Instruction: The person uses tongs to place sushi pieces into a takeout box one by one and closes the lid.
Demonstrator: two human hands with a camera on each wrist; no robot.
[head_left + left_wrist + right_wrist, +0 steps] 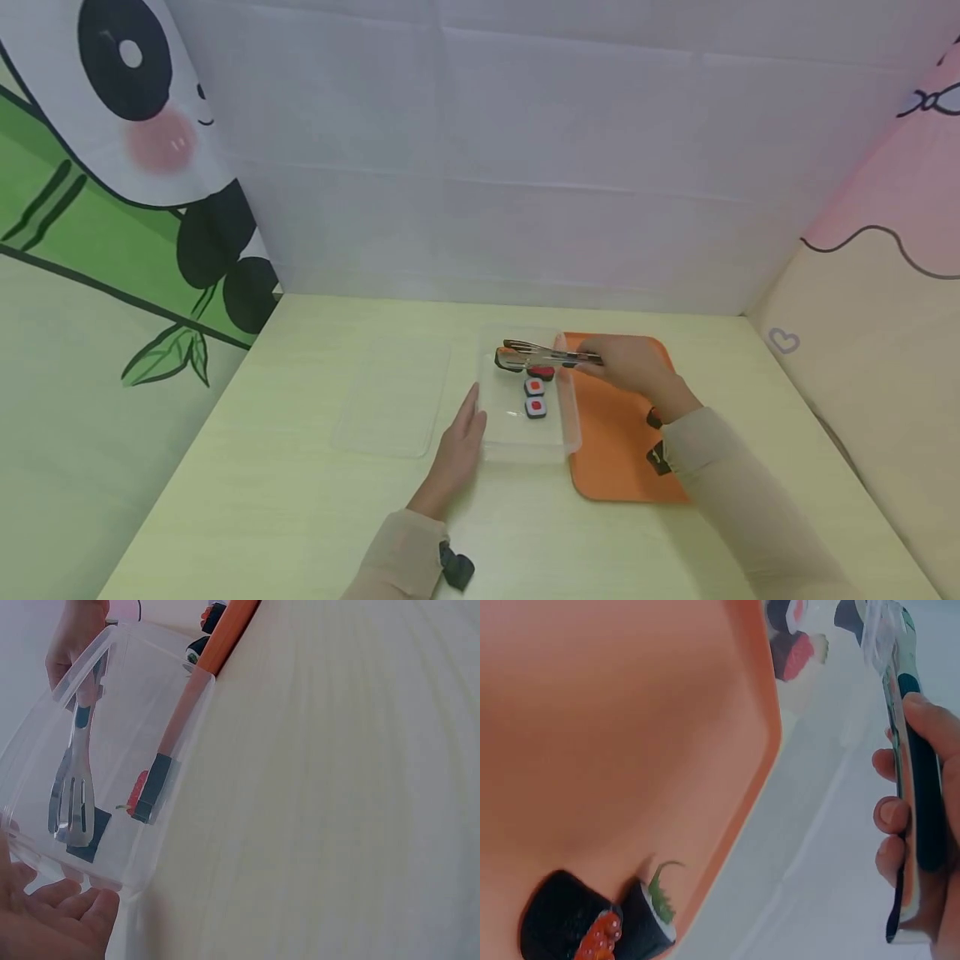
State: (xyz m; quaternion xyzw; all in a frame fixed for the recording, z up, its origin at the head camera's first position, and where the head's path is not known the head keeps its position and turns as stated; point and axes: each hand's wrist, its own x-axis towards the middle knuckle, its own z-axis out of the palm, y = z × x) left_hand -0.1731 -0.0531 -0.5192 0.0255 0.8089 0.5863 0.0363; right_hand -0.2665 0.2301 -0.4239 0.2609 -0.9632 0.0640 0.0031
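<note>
A clear plastic container (501, 433) stands at the table's middle, overlapping the orange tray's left edge. My left hand (459, 446) rests along its left wall, fingers extended against the plastic. From the right, my right hand (630, 367) grips metal tongs (558, 357) with dark handle inlays. Their heads lie over a dark-sided toy sushi piece (90, 834) inside the container; whether they pinch it, I cannot tell. Two white sushi rolls with red centres (535, 397) and a red-topped piece (542, 373) sit nearby in the container.
The orange tray (611, 450) lies to the right, partly under my right arm. On it are a black roll with orange roe (562, 919) and another with a green sprig (645, 919). A clear lid (393, 400) lies flat on the left. A pale wall stands behind the table.
</note>
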